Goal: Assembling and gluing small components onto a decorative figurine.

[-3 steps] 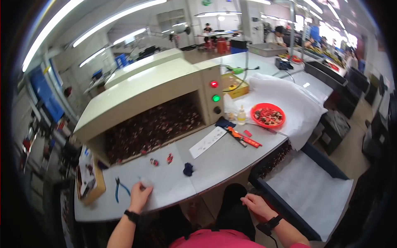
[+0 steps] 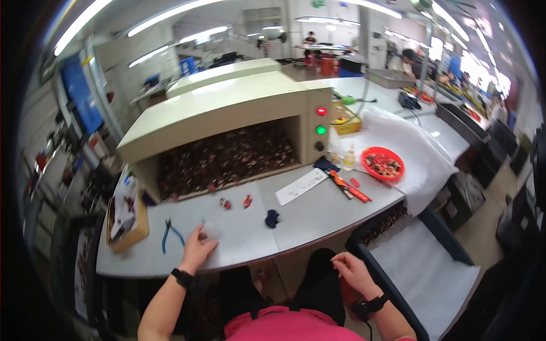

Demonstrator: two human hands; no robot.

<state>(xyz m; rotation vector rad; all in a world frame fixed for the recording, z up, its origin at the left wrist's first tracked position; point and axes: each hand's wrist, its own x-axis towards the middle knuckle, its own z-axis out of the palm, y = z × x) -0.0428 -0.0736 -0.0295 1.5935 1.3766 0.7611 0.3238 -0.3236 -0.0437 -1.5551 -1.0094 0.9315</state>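
Observation:
My left hand [image 2: 197,250] is at the front of the grey table, its fingers curled against a small translucent whitish piece [image 2: 210,229] whose kind I cannot make out. Blue-handled pliers [image 2: 169,234] lie just left of that hand. My right hand [image 2: 354,273] hovers over my lap at the table's edge, thumb and fingers pinched together; anything between them is too small to see. Beyond the left hand are two small red-and-dark pieces, one [image 2: 226,203] beside the other [image 2: 247,200]. A crumpled dark blue cloth [image 2: 272,219] lies to their right.
A beige machine [image 2: 222,102] with an opening full of small dark pieces stands behind. To its right are a white strip [image 2: 302,186], an orange-handled tool [image 2: 341,183], a small bottle [image 2: 349,158] and a red bowl [image 2: 367,166]. A yellow box [image 2: 143,226] sits left; a dark lined tray [image 2: 424,273] is at right.
The view has swung, so the table and machine sit further right and higher in the picture. My left hand stays by the whitish piece; my right hand stays pinched over my lap.

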